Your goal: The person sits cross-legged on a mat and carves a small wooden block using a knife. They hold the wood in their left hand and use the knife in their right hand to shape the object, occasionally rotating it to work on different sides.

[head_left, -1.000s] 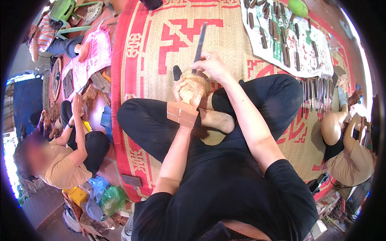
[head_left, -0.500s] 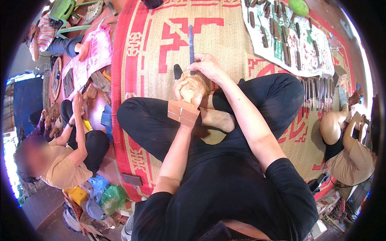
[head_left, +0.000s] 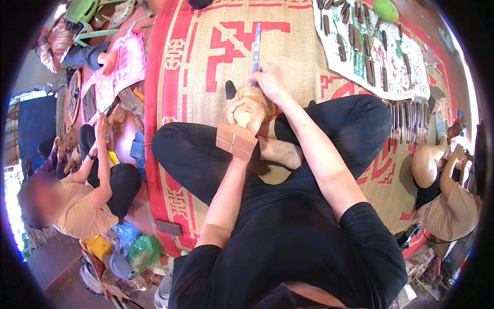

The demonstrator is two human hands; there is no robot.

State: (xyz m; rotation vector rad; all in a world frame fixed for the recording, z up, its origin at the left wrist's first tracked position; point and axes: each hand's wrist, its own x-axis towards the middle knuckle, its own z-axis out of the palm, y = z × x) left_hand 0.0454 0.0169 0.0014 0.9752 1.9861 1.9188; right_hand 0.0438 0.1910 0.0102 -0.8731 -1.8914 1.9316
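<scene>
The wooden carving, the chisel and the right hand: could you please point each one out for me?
wooden carving [head_left: 253, 105], head view, on its rounded pale body.
chisel [head_left: 256, 49], head view, on the bare metal blade above the fist.
right hand [head_left: 270, 82], head view, on the back of the hand.

Woven mat [head_left: 206, 46], tan with red border and patterns, covers the floor. White cloth [head_left: 406, 82] at upper right carries rows of dark-handled carving tools [head_left: 368, 67]. Green fruit [head_left: 387, 9] at cloth's top edge. Green plastic bag [head_left: 144, 251] lower left.
</scene>
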